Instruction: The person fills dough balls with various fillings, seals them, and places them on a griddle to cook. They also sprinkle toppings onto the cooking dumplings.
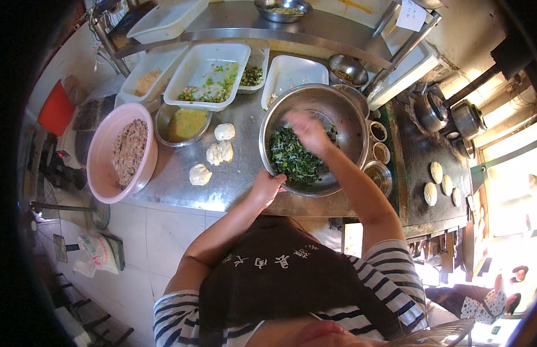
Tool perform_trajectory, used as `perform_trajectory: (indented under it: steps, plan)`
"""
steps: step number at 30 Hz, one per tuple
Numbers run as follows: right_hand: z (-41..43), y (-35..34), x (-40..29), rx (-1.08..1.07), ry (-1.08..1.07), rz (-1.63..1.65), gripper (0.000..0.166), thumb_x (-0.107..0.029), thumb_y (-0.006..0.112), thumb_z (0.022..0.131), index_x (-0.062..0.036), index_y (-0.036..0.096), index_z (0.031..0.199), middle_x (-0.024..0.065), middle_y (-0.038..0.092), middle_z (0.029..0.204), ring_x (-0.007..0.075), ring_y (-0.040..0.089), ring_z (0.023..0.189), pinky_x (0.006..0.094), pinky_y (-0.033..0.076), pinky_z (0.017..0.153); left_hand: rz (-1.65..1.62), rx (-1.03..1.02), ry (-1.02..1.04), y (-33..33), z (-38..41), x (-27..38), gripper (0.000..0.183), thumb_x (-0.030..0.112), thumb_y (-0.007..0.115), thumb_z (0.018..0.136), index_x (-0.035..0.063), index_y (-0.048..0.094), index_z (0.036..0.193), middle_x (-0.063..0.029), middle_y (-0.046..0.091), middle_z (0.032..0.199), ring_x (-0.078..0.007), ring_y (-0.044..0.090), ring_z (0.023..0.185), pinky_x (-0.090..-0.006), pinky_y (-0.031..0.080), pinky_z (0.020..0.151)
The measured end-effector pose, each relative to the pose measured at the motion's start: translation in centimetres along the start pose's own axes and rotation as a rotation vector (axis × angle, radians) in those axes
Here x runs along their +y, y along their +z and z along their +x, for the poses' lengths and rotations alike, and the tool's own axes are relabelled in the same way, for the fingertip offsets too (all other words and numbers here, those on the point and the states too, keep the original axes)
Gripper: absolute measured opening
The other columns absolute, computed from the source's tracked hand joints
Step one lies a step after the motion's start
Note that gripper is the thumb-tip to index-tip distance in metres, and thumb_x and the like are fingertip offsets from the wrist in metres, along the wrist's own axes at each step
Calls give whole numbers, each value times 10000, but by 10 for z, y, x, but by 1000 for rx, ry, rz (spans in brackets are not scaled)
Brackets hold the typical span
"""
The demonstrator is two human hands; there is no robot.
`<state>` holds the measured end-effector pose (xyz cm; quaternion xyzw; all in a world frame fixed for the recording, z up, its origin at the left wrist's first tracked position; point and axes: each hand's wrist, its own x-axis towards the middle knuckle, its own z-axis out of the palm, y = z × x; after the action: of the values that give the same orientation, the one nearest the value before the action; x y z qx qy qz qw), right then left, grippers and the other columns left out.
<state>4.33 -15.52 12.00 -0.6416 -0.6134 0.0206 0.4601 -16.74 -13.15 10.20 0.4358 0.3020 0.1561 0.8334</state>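
A large metal bowl (355, 143) holds chopped green leaves (294, 158) and stands near the table's front edge. My left hand (269, 187) grips its lower left rim. Over the leaves, inside the bowl, my right hand (306, 130) is blurred; whether its fingers hold anything cannot be told. Lumps of dough (200, 174) lie on the metal table (173, 186) left of the bowl. Further left are a pink basin (97, 160) of minced filling and a metal bowl of yellow liquid (186, 126).
White plastic trays (242, 58) with chopped food stand behind, below a metal shelf (329, 34). Small seasoning bowls (378, 131) line the right side. Beyond them, a griddle (416, 186) carries several flat breads (430, 194) and pots (429, 115). Another person (476, 299) is partly visible at lower right.
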Motion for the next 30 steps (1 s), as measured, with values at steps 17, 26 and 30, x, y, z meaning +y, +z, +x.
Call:
perform_trajectory:
  steps: [17,26,30]
  plan:
    - [79,39,-96,-406,447,-642,280,-226,486,800,-24,680,817,179,661,818,348,647,730,450,518,684,-36,20,-42,-15,-6,10,321,-54,540,835,-41,446,1142,-176,569,1018,-285,618,822,-424,563,687]
    - [18,6,-24,-44,153,-511,186,-12,467,799,22,579,943,222,596,905,377,587,854,432,479,767,-78,100,72,-52,-1,7,339,-74,489,852,-2,450,1181,-159,575,1048,-283,620,862,-418,565,693]
    - [-4,28,-52,-476,138,-407,212,5,457,797,40,577,969,250,586,987,375,562,950,429,444,865,-37,136,74,-61,-8,10,363,-58,489,851,8,431,1203,-134,580,1027,-231,623,830,-377,564,656]
